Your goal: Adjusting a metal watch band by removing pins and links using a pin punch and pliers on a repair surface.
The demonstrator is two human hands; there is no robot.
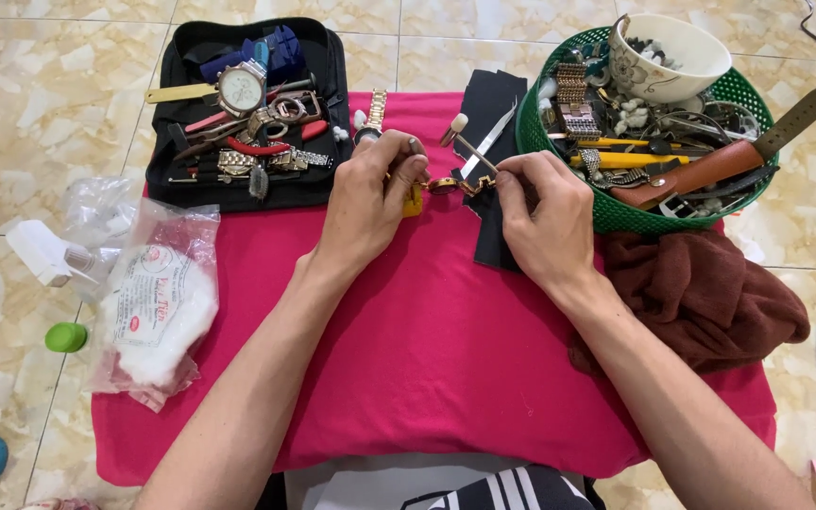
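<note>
My left hand [370, 194] and my right hand [542, 212] meet over a pink cloth [427, 349]. Between their fingertips they pinch a small gold watch [446, 185] with a dark dial. The left fingers also hold a small yellow piece against it. A thin stick with a pale tip [469, 146] rises from near the right fingertips. A black cloth [493, 123] lies under the right hand, with metal tweezers [488, 142] on it. A gold watch band [375, 113] lies just beyond the left hand.
A black case [167, 151] with watches and tools lies far left. A green basket [616, 212] at far right holds watch bands, tools, a brown strap and a white bowl [672, 57]. A maroon towel [701, 293] lies right. A cotton bag [158, 302], spray bottle [44, 255] and green cap [66, 337] lie left.
</note>
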